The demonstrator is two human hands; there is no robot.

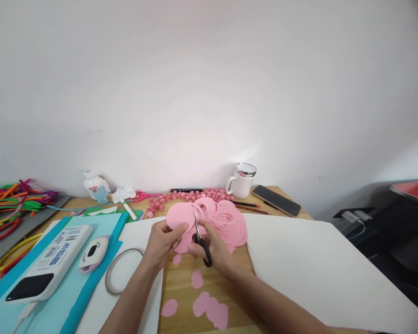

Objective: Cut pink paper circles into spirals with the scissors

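My left hand (165,243) pinches a round pink paper disc (179,215) between thumb and fingers. In my right hand (212,246) is a pair of scissors (204,248) with black handles, fingers in the loops. The blades point away from me and lie at the right edge of the disc. Behind and to the right of the hands spreads a heap of pink paper rings and spirals (230,227). Small pink paper pieces (197,279) are scattered on the wooden table (181,283) nearer to me.
Many small pink rolled paper buds (156,203) lie by the wall. A white mug (242,182) and a phone (277,200) stand behind right. White boards (299,255) flank the workspace. At left are a power bank (50,264), a white bottle (96,186) and colourful pipe cleaners (17,199).
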